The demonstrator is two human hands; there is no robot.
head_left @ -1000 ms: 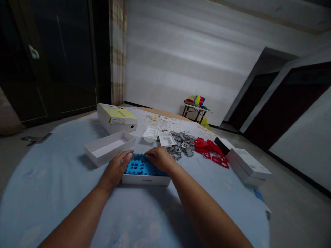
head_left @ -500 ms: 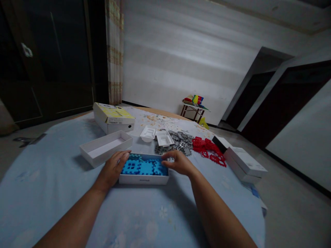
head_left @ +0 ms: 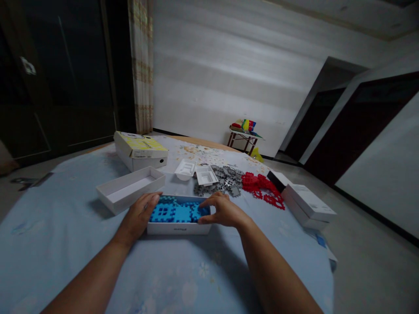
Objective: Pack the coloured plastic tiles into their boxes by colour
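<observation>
Spread across a broad, rounded desk (head_left: 188,141), a pale blue flowered cloth (head_left: 81,257). On it, between both hands, blue notched pieces (head_left: 182,213) inside an open white box (head_left: 163,228). Left hand (head_left: 135,218) against the box's left end, cannot tell how tight a grip; right hand (head_left: 225,211) at the other end, grip fairly wide, thumb and fingers apart. Behind, grey pieces (head_left: 229,179) beside red pieces (head_left: 262,185). Beyond, a pale wall (head_left: 209,83), patterned curtain (head_left: 142,74), dark glossy doors (head_left: 78,87) at left, brown-legged stand (head_left: 245,133) near the wall.
</observation>
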